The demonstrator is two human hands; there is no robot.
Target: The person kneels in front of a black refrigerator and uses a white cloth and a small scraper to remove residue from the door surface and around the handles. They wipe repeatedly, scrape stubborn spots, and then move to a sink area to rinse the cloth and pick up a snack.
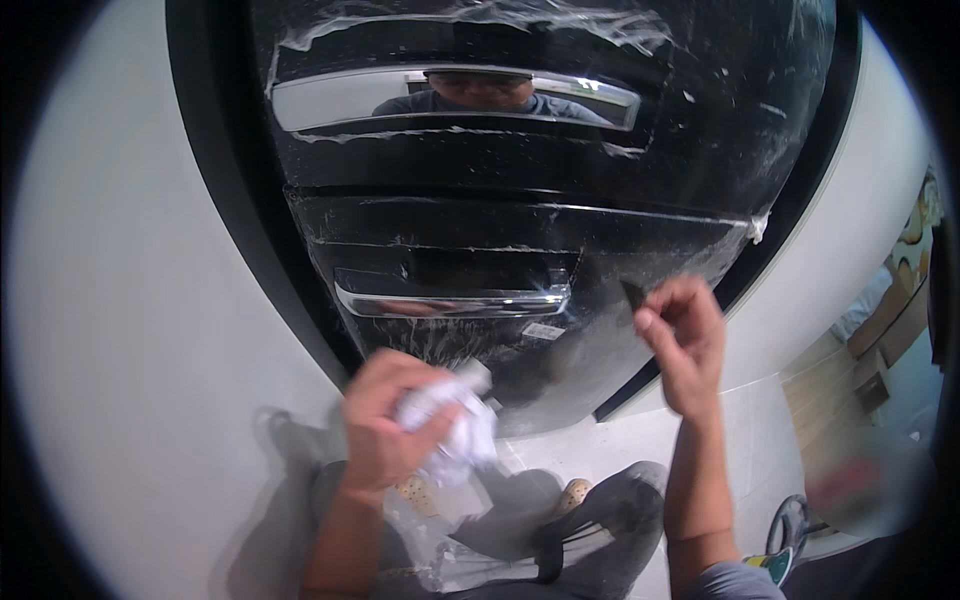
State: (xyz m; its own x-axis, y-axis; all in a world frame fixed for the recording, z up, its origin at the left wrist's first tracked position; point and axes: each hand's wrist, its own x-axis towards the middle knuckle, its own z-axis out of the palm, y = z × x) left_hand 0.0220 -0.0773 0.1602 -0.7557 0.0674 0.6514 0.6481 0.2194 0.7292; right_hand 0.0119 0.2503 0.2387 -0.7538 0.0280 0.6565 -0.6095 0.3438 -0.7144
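Note:
My left hand (397, 420) is shut on a crumpled white wad (459, 431), cloth or paper; I cannot tell which. Between thumb and fingers, my right hand (681, 341) pinches a small, thin, dark pointed piece (632, 294), perhaps a blade. Both hands are in front of a glossy black panel (480, 169) marked with white dust and smears. Ragged film edges (480, 15) surround its upper mirror-like plate (330, 97), which reflects a person. Lower down is a chrome-edged handle or recess (454, 304). A white printed label (544, 331) is stuck beneath it.
A black frame (240, 150) borders the panel, with white walls (112, 262) on both sides. Pale floor tiles (551, 454) lie below, beside my beige perforated shoes (576, 493). Cardboard (892, 322), a green container (780, 566) and a blurred object (862, 480) are at right.

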